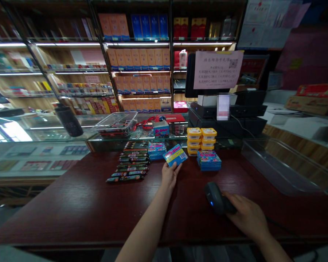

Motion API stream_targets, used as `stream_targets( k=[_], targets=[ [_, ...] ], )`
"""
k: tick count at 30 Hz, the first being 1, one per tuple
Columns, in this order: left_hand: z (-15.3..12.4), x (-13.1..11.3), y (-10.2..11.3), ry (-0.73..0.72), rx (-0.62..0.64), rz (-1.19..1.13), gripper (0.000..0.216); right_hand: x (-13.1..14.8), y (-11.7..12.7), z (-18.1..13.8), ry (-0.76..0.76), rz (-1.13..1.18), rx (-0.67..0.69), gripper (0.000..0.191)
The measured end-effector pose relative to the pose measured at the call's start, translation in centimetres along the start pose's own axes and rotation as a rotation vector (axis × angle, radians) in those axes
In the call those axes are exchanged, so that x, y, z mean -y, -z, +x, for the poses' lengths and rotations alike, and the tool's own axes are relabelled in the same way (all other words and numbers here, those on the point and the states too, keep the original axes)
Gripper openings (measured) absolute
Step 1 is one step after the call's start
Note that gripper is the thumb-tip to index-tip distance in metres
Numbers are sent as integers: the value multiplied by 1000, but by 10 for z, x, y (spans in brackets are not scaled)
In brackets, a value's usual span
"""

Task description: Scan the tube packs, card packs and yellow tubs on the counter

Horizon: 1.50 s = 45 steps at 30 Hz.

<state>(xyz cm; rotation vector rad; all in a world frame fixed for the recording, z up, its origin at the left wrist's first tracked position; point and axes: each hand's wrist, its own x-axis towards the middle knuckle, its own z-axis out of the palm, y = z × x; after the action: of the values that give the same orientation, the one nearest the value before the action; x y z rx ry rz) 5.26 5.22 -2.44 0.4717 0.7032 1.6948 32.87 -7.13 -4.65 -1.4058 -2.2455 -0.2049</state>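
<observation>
My left hand [170,175] pinches the lower edge of a flat blue packet [176,155] with pink lettering, a yellow band and a barcode at its right. In my right hand [247,214] is a black barcode scanner [218,199] with a blue light, held low over the dark red counter [93,214]. A stack of similar blue packets [209,161] lies to the right of the held one, and another pile of packets [156,150] lies to its left. Beside that pile, several slim dark patterned packages [131,169] form a column.
Yellow-lidded tubs [194,140] are stacked behind the right packets. A clear bin [278,171] lies at right, a clear tray [116,125] at back left. Behind stand a monitor [190,76] bearing a paper notice, a black tumbler [69,120] and shelves of boxes [139,60].
</observation>
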Motion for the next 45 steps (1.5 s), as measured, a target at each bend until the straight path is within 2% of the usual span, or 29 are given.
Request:
stream_targets(
  k=[3,8,11,15,26,38,42,45],
  targets=[
    [-2,9,6,-20,38,4,35,6,8,6,-61,47,24,36],
    [-5,13,8,-58,104,85,43,37,22,17,-326,305,-1,30],
    [-7,13,8,-66,106,113,47,57,28,26,-385,602,-8,34],
    [-8,14,9,-62,126,129,51,71,32,36,-416,738,33,38],
    [-7,16,10,-60,141,166,57,70,29,40,-435,733,27,42],
    [-7,17,8,-70,124,176,53,66,29,40,-409,713,3,39],
    [-8,16,9,-59,140,162,55,66,35,39,-388,631,32,38],
    [-9,15,9,-65,141,163,55,62,44,37,-342,442,72,32]
  ],
)
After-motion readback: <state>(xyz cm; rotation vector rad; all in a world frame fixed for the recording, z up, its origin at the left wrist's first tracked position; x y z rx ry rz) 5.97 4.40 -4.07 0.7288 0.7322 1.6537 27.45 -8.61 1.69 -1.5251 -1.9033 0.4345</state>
